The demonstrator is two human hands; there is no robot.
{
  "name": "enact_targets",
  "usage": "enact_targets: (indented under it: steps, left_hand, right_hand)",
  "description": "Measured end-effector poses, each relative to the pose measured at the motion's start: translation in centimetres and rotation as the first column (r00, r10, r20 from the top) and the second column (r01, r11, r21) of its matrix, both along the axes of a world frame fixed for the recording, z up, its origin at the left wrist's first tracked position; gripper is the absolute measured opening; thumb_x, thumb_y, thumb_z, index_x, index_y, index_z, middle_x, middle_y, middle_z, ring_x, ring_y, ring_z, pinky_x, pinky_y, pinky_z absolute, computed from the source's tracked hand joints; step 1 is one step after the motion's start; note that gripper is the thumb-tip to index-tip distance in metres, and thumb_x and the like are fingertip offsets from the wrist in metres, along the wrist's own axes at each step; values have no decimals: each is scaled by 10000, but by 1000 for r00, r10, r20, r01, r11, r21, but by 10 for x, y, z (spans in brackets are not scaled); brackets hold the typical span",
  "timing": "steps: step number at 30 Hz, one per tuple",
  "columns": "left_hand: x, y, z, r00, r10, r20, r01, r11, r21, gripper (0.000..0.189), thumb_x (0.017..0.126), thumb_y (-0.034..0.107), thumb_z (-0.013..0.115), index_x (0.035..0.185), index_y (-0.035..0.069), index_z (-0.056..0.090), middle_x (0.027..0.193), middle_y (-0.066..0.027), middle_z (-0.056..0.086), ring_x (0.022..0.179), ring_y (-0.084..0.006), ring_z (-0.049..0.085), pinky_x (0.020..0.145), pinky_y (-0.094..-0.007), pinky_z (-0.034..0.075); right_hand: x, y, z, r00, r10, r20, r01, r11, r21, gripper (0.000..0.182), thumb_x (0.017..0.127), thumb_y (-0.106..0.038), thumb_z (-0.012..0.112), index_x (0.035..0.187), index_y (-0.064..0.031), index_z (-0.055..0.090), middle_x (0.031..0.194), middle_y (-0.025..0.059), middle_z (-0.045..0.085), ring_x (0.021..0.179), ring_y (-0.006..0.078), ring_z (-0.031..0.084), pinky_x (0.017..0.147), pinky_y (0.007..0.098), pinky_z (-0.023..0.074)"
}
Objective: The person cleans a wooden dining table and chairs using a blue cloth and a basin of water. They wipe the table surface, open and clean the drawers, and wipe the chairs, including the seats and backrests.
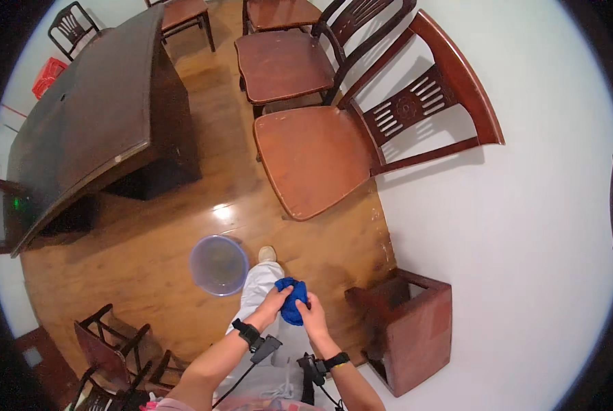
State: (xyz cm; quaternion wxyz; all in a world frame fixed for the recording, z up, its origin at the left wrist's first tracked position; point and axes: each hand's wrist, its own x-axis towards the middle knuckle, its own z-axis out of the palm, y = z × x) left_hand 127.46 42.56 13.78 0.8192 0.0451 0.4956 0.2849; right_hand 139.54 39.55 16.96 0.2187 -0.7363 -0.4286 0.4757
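Observation:
A bunched blue cloth is held between both my hands, over my legs. My left hand grips its left side, thumb on top. On the right side, my right hand pinches the cloth with its thumb against it. Black straps with small devices and cables sit on both wrists. To the left of my light shoe a round, bluish translucent plastic basin stands on the floor; it seems to hold water.
A large dark wooden desk stands at the upper left. Wooden chairs line the white wall on the right. A reddish-brown wooden stand is at the lower right. More chairs are at the lower left, on the wooden floor.

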Motion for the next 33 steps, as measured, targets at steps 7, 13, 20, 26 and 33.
enact_targets:
  steps: [7, 13, 20, 26, 33]
  left_hand:
    - [19, 101, -46, 984, -68, -163, 77, 996, 50, 330, 861, 210, 507, 1128, 16, 487, 1020, -76, 566, 915, -150, 528, 820, -276, 414]
    - [41, 203, -24, 970, 32, -240, 6, 988, 157, 305, 870, 199, 493, 1120, 25, 499, 998, -48, 573, 900, -130, 524, 813, -277, 414]
    - [53, 239, -61, 987, 86, -139, -52, 971, 234, 445, 846, 247, 532, 1221, 54, 390, 1148, -74, 501, 1055, -176, 457, 926, -307, 334]
    - [54, 243, -130, 756, 307, -578, -138, 938, 318, 789, 771, 246, 627, 1331, 4, 126, 1235, -188, 405, 1156, -266, 375, 1002, -354, 246]
    - [61, 207, -204, 765, 215, -607, -96, 970, 223, 843, 707, 178, 684, 1311, -33, 136, 1186, -184, 427, 1091, -272, 419, 954, -342, 311]
  right_hand:
    - [21, 101, -38, 1000, 12, 13, -13, 998, 64, 271, 811, -149, 561, 1038, -6, 522, 850, 77, 593, 758, 139, 546, 710, 273, 440]
    - [33, 199, -32, 998, -59, -38, 63, 993, 105, 250, 828, -130, 532, 1038, 6, 516, 894, 91, 583, 804, 148, 537, 747, 276, 429]
    - [54, 241, -66, 987, -52, -153, 66, 994, 90, 386, 815, -180, 558, 1133, 21, 469, 1047, 149, 564, 968, 230, 536, 849, 316, 399]
    - [68, 247, -77, 983, 169, 67, -179, 959, 222, 663, 792, -171, 580, 1316, 30, 225, 1331, 222, 300, 1242, 299, 291, 1027, 359, 213]
    - [189, 296, -96, 968, -186, 170, 121, 935, 334, 632, 805, -167, 566, 1296, 55, 235, 1345, 203, 276, 1249, 306, 265, 1029, 369, 211]
